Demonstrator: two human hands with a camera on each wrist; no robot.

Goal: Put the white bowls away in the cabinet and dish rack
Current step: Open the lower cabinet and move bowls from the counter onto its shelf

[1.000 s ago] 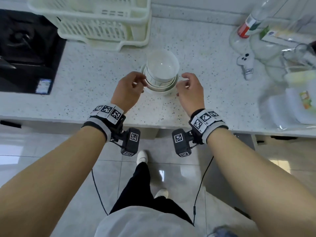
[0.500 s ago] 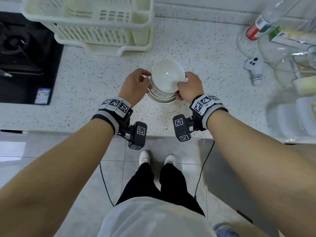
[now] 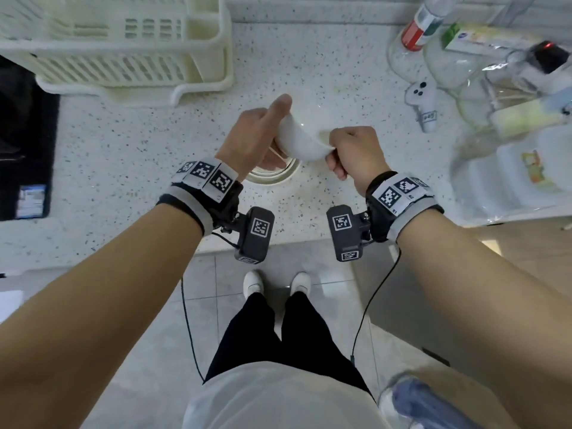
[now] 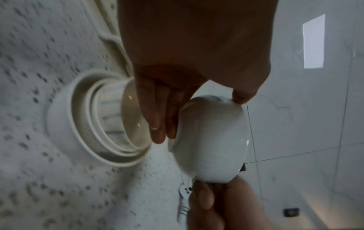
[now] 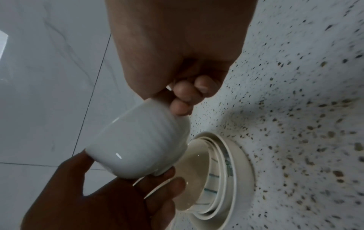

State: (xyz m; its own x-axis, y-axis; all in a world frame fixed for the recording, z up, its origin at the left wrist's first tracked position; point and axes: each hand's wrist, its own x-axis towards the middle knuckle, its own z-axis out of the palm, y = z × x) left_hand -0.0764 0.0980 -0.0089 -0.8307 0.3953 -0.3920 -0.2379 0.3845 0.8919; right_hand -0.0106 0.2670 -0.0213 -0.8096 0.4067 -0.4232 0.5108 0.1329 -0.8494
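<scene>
A small white bowl (image 3: 301, 140) hangs tilted just above a stack of nested white bowls (image 3: 275, 176) on the speckled counter (image 3: 123, 144). My left hand (image 3: 272, 131) holds it with the thumb on the rim and the fingers under its base. My right hand (image 3: 332, 147) pinches the opposite rim with curled fingers. In the left wrist view the bowl (image 4: 210, 140) is clear of the stack (image 4: 88, 121). The right wrist view shows the bowl (image 5: 138, 146) between both hands, with the stack (image 5: 226, 171) below it.
A cream dish rack (image 3: 117, 48) stands at the back left of the counter, and a black stove (image 3: 21, 134) lies at the far left. Bottles (image 3: 424, 23), a small white controller (image 3: 422, 100) and bagged plastic containers (image 3: 526, 168) crowd the right side. No cabinet shows.
Both hands closed on the top bowl and lifted it off the stack, tilting it. The rest of the stack stayed on the counter.
</scene>
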